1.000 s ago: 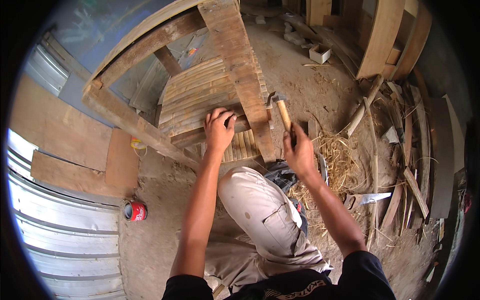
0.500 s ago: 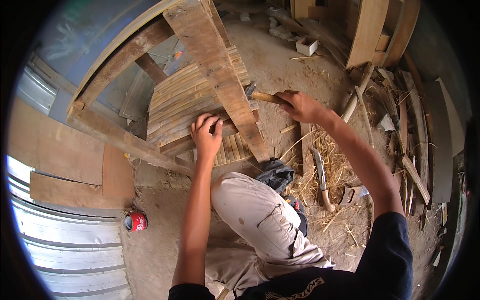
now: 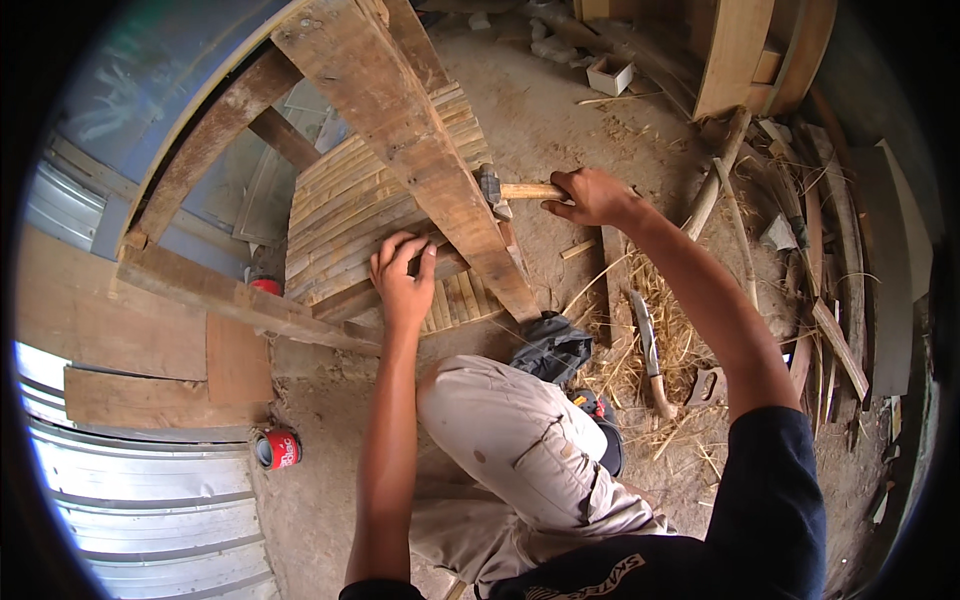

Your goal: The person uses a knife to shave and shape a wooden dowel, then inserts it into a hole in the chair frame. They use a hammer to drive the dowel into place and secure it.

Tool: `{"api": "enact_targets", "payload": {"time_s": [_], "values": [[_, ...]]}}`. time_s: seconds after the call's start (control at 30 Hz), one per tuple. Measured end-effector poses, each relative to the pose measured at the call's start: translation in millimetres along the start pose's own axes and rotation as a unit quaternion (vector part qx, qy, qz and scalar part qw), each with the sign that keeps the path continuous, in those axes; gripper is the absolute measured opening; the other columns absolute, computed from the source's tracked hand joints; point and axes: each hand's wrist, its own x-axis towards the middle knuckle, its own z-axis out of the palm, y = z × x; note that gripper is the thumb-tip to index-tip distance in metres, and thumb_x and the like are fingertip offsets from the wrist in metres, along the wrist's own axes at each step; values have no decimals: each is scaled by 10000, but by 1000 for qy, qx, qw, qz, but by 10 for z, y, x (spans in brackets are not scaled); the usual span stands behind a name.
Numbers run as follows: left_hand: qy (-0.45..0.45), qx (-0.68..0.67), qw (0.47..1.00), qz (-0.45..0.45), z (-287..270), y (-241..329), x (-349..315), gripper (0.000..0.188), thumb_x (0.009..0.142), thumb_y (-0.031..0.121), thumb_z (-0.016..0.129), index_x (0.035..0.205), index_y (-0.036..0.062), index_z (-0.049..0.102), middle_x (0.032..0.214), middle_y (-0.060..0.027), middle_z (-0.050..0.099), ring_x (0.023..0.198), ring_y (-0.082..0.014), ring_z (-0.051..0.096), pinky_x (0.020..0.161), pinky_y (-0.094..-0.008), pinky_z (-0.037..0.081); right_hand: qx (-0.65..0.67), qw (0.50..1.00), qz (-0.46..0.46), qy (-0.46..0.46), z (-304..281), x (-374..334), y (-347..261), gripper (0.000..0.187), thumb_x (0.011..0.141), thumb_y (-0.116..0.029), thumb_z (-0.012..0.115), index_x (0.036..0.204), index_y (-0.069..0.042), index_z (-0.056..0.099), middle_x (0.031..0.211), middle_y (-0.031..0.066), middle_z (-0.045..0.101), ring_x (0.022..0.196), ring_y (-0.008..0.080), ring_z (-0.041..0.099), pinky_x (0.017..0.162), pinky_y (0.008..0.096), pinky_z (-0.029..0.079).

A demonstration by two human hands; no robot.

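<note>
Here, right hand [image 3: 594, 197] has grip wrapped round hammer [image 3: 530, 191], head beside frame [image 3: 415, 145]; left hand [image 3: 403, 288] over slats [image 3: 335, 222], fingers bent, unclear if grip holds anything.

The hammer [image 3: 514, 191] has a dark grey head [image 3: 489, 186] and tan handle [image 3: 535, 191]; the wooden frame [image 3: 398, 138] is mottled brown, the slatted panel [image 3: 345, 200] striped pale tan. The open can [image 3: 286, 449] is red with white lettering.

White lettering [image 3: 288, 452] marks the red can [image 3: 279, 442]; pale lettering [image 3: 612, 577] crosses the dark shirt [image 3: 700, 560]
</note>
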Motion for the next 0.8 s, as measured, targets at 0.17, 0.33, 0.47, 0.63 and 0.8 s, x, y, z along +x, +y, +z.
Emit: {"api": "enact_targets", "payload": {"time_s": [0.17,0.33,0.47,0.63,0.8], "values": [[-4,-2,1000,-1,-6,28,-4,190,888,221,726,1036,103,741,1132,-42,646,1050,-285,551,985,-403,392,50,997,13,60,321,122,96,244,849,-279,710,894,-46,654,760,187,681,757,406,674,675,477,542],[-12,-13,1000,-13,-17,68,8,182,884,226,724,1041,137,753,1134,-3,639,1054,-269,538,1006,-406,377,87,994,6,69,472,241,219,235,826,-256,724,860,-31,667,739,193,677,740,400,675,660,462,541],[-20,-1,1000,-7,-41,105,6,179,888,193,722,1034,93,752,1123,-54,641,1048,-285,556,983,-403,399,145,988,24,38,582,323,271,223,814,-250,726,880,-40,690,734,192,681,716,383,680,652,451,534],[-22,-6,1000,-11,-52,125,12,184,885,189,724,1042,97,754,1126,-59,638,1052,-283,557,980,-404,402,193,980,33,47,793,358,268,237,824,-259,718,873,-29,694,721,197,673,681,362,679,642,437,521],[-23,-11,1000,-14,-56,118,23,198,877,196,737,1048,99,758,1119,-59,635,1049,-281,559,987,-407,400,241,964,84,76,863,274,102,266,851,-280,704,875,-16,694,726,207,668,682,361,671,646,434,511]]}}
